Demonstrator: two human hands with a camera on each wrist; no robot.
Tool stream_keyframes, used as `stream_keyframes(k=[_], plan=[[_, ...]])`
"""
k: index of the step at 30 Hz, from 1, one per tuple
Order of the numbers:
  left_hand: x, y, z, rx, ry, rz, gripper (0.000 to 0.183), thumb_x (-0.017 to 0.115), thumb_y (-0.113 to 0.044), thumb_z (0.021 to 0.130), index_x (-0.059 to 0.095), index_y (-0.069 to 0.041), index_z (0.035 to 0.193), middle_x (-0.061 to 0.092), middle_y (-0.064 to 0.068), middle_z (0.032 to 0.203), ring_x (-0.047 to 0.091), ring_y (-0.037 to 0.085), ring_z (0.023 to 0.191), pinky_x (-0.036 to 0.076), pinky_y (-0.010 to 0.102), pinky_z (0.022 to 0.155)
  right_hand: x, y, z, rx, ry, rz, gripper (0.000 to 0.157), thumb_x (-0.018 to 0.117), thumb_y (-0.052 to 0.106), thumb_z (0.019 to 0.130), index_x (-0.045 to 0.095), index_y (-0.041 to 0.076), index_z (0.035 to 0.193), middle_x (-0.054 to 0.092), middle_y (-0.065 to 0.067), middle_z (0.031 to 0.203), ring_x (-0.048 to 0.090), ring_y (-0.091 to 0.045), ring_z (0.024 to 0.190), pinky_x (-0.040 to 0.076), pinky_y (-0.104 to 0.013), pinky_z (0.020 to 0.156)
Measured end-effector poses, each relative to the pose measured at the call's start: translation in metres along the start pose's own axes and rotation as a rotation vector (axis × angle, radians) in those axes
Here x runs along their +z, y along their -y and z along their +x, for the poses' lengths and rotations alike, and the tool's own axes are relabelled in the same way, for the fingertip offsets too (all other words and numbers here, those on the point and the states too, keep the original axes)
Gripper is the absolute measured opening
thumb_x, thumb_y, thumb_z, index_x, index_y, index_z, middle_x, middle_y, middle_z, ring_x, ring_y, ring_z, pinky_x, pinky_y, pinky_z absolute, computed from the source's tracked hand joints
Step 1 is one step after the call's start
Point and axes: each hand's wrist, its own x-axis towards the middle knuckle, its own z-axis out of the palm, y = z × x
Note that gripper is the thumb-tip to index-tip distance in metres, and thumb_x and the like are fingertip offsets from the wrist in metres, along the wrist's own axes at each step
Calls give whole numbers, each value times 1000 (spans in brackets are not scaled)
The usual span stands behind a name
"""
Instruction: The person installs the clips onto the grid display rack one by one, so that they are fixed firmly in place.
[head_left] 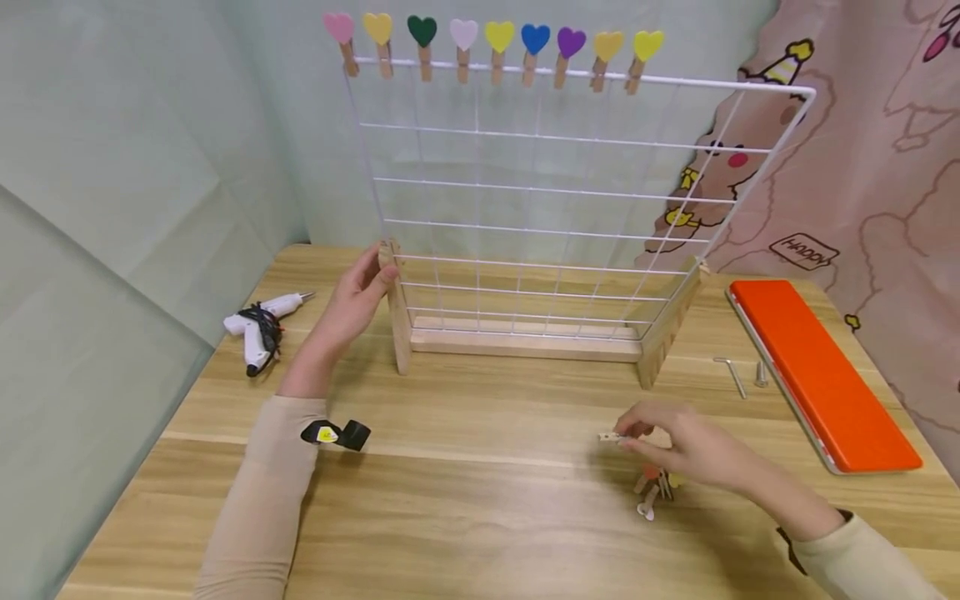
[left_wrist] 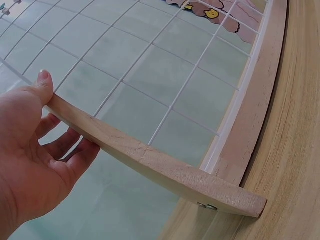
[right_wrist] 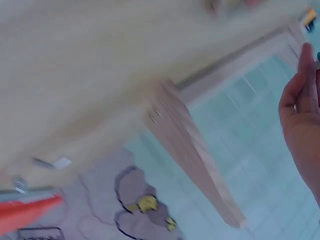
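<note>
A white wire grid (head_left: pixel 705 82) stands upright in a wooden base (head_left: pixel 525 344). My left hand (head_left: pixel 352 300) grips the top of the base's left wooden upright (head_left: pixel 400 333); in the left wrist view, the thumb lies above the upright (left_wrist: pixel 150 157) and fingers curl against its lower side. Low over the table, my right hand (head_left: pixel 693 442) pinches a small wooden clothespin (head_left: pixel 608 437) between thumb and fingers. Beneath that hand lies a little pile of heart clothespins (head_left: pixel 649 497), partly covered by it. Several coloured heart clothespins, among them a blue one (head_left: pixel 536 42), line the grid's top bar.
A white glue gun (head_left: pixel 258 325) with a black cord wound round it lies at the left. To the right are a hex key (head_left: pixel 732 377), a bolt (head_left: pixel 761 374) and an orange case (head_left: pixel 825 375). A patterned curtain (head_left: pixel 885 167) hangs behind.
</note>
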Motion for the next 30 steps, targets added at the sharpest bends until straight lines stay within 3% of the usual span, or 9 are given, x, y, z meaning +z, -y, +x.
stream_keyframes(k=[4, 8, 15, 17, 19, 24, 28, 30], plan=[[0, 0, 0, 14, -1, -20, 55, 44, -33, 89, 24, -18, 138, 33, 13, 135, 33, 20, 121, 27, 40, 100, -32, -4, 32, -139, -96, -5, 28, 72, 1, 66, 64, 14, 89, 63, 8, 80, 55, -2, 69, 45, -16, 60], [-1, 1, 0, 21, -4, -32, 53, 44, -32, 89, 26, -18, 137, 36, 13, 134, 36, 20, 119, 29, 40, 99, -79, 4, 66, -195, -249, -42, 30, 74, -5, 60, 67, 7, 87, 63, 4, 76, 52, -1, 66, 40, -12, 57], [-1, 2, 0, 18, -7, -7, 53, 44, -34, 89, 27, -18, 137, 39, 13, 131, 38, 19, 116, 30, 40, 97, -155, 40, 118, -278, -506, 376, 14, 58, -19, 71, 58, -20, 84, 62, -16, 83, 53, -17, 71, 44, -17, 63], [-1, 2, -1, 18, -8, -6, 54, 44, -35, 89, 26, -19, 137, 38, 12, 132, 37, 18, 117, 30, 39, 98, -174, 47, 130, -260, -583, 380, 13, 57, -15, 74, 57, -21, 86, 62, -16, 85, 56, -18, 70, 46, -17, 61], [-2, 2, -1, 21, -11, -6, 54, 44, -35, 89, 27, -19, 137, 39, 12, 131, 38, 18, 117, 30, 39, 98, -191, 51, 139, -182, -640, 350, 15, 58, -10, 76, 57, -19, 88, 62, -15, 84, 58, -17, 69, 47, -17, 63], [-1, 3, -1, 26, -18, -2, 54, 45, -36, 88, 27, -19, 137, 41, 12, 129, 39, 17, 114, 31, 37, 96, -215, 57, 157, 6, -686, 269, 19, 62, 1, 76, 61, -12, 90, 65, -12, 81, 60, -16, 71, 46, -16, 71], [-1, 4, -1, 37, -16, -11, 53, 45, -35, 89, 28, -19, 136, 42, 14, 127, 41, 17, 113, 32, 36, 95, -219, 56, 162, -60, -726, 221, 20, 64, 0, 74, 63, -11, 90, 64, -13, 80, 58, -17, 69, 46, -17, 72], [0, 5, 0, 42, -14, -12, 53, 45, -34, 89, 29, -19, 136, 42, 14, 128, 40, 17, 114, 32, 36, 96, -220, 55, 163, -86, -745, 266, 21, 64, 2, 75, 63, -11, 92, 62, -15, 83, 57, -18, 72, 46, -18, 74]])
